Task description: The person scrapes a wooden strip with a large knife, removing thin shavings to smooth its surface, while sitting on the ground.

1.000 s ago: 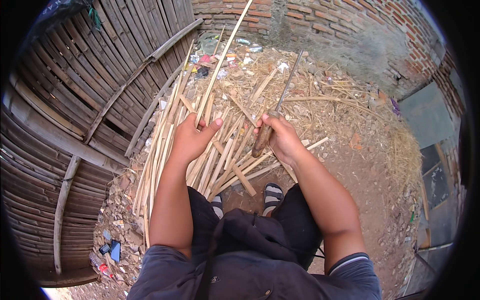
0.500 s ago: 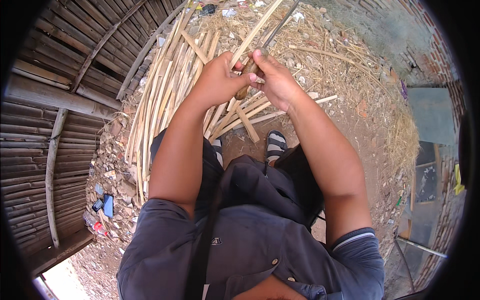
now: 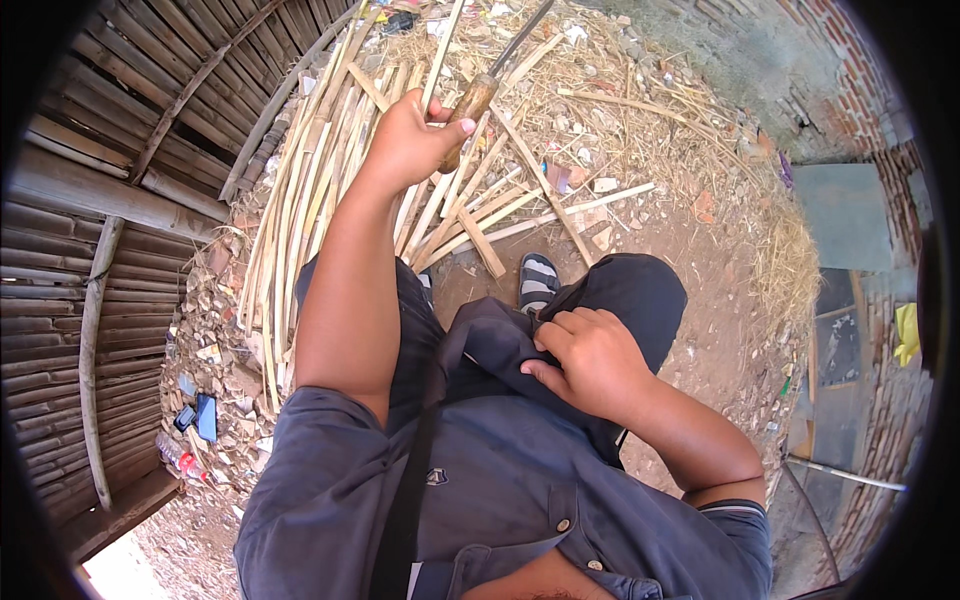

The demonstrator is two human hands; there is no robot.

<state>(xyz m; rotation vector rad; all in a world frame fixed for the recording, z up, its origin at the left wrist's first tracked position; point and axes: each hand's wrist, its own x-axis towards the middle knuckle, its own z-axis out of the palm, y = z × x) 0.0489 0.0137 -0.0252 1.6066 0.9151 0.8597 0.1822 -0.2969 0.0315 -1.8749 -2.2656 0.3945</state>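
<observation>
Wooden-handled tool (image 3: 475, 98) | left hand (image 3: 410, 138) pinches it | right hand (image 3: 592, 358) on bag (image 3: 497, 343), grip unclear

This looks like a rough outdoor yard, a strip of ground squeezed between two walls. On the left stands a wall of bamboo slats (image 3: 135, 340) braced with poles (image 3: 92, 360); on the right and at the far side, a weathered brick wall (image 3: 840, 75), with grey sheets (image 3: 845, 215) leaning near its right part. Underfoot lies bare brown earth (image 3: 690, 310), scattered with stones (image 3: 235, 395), broken brick (image 3: 704, 208) and dry straw (image 3: 790, 265). A plastic bottle (image 3: 182, 459) and bits of litter (image 3: 575, 35) lie about. Loose strips of wood (image 3: 325, 170) are heaped on the ground, and bright daylight shows at the lower left corner.
</observation>
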